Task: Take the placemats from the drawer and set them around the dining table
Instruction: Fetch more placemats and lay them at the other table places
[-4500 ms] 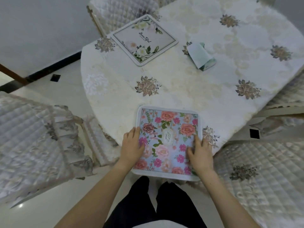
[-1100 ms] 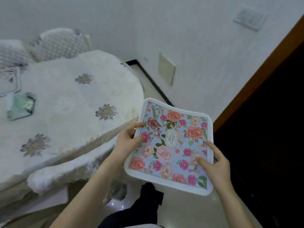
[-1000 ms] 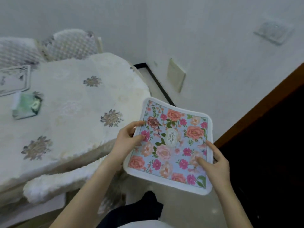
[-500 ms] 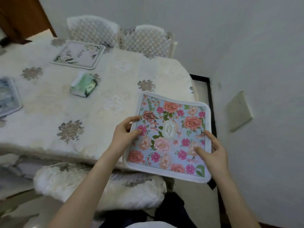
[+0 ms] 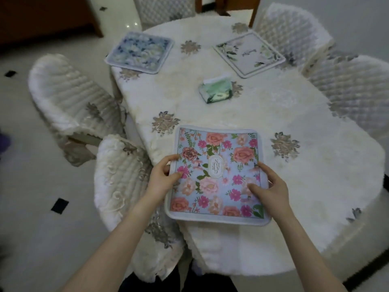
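Observation:
A pink-flowered placemat (image 5: 219, 161) with a white border hangs over the near edge of the round dining table (image 5: 315, 148). My left hand (image 5: 163, 179) grips its left edge, thumb on top. My right hand (image 5: 268, 190) holds its right side, fingers spread on the flower print. Whether the mat rests on the cloth or hovers just above it, I cannot tell. A blue-flowered placemat (image 5: 140, 52) lies at the far left of the table. A white placemat with green leaves (image 5: 249, 53) lies at the far right.
A green tissue pack (image 5: 216, 92) sits mid-table. Quilted white chairs ring the table: one just left of my arms (image 5: 122, 178), one further left (image 5: 67, 98), two at the right (image 5: 349, 91), one at the far side (image 5: 166, 9). Pale tiled floor lies to the left.
I have walked round the table holding the pink-flowered placemat in both hands. It has gone from mid-air beside the table to the near edge of the cloth. The blue mat is now in view.

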A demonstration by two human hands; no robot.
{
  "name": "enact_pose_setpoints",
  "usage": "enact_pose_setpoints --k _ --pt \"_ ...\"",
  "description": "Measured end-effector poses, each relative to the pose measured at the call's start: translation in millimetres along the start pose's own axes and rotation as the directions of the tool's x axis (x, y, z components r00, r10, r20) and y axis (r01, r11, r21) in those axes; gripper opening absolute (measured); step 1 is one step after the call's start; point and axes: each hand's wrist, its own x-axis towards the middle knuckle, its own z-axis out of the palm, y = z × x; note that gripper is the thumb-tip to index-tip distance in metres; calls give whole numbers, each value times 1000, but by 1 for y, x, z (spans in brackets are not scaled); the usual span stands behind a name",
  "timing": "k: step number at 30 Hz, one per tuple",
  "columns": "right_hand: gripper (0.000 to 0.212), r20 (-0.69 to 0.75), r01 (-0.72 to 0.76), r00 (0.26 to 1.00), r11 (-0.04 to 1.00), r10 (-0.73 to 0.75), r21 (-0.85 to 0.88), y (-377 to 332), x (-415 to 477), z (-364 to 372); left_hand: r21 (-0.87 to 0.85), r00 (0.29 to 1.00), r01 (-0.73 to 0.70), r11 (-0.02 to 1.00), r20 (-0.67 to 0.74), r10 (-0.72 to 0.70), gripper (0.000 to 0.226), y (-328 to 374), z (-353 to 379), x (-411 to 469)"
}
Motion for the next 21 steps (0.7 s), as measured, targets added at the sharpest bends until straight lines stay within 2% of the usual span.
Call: enact_pose_setpoints --k 5,8,13,15,17,18,20,21 --pt "67 218 121 972 984 -91 -130 0 58 10 -63 986 50 997 -159 -59 53 -33 7 -17" --pt "67 322 149 943 972 -83 -184 10 81 16 -73 967 91 993 -231 -106 58 -52 15 -26" --pt "69 383 136 924 950 -19 -282 31 82 23 4 944 194 981 -273 -185 65 -80 33 -42" --pt "70 373 176 928 907 -22 -383 38 84 23 121 936 224 967 -303 -179 66 -85 36 -44" --pt "71 375 339 917 755 -134 -561 45 87 24 408 930 235 882 -359 -81 64 -89 39 -44" --pt "70 392 433 894 647 -218 -627 48 87 26 598 931 221 770 -365 17 64 -91 41 -45" --pt "63 465 581 814 489 -349 -650 56 85 36 825 943 126 551 -272 191 65 -94 50 -41" --pt "59 510 631 776 442 -371 -638 60 84 43 867 948 64 494 -207 240 64 -95 57 -38"
